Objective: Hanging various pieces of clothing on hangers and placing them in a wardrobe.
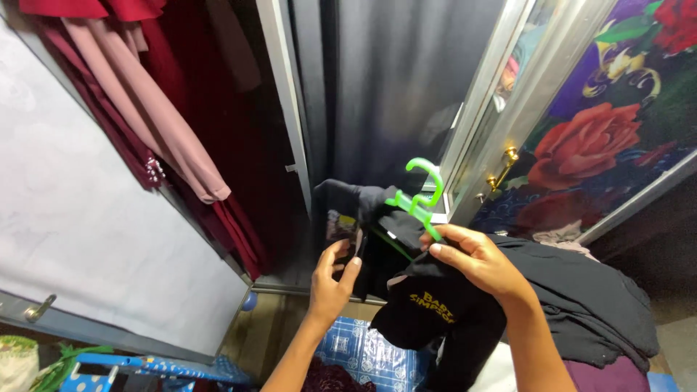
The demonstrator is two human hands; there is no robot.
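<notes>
A black garment [428, 305] with yellow print hangs from a bright green plastic hanger [420, 197]. My right hand [475, 258] grips the hanger just below its hook, with the garment draped under it. My left hand [330, 279] pinches a loose black fold of the same garment [345, 218] further left and holds it up. Both hands are in front of an open wardrobe.
Red and pink clothes [167, 123] hang in the left compartment behind a white door [80, 218]. A dark compartment [392, 87] lies straight ahead. The floral door [595, 138] with a gold handle [502, 170] stands right. Dark cloth [588, 305] is piled lower right, blue patterned fabric [370, 356] below.
</notes>
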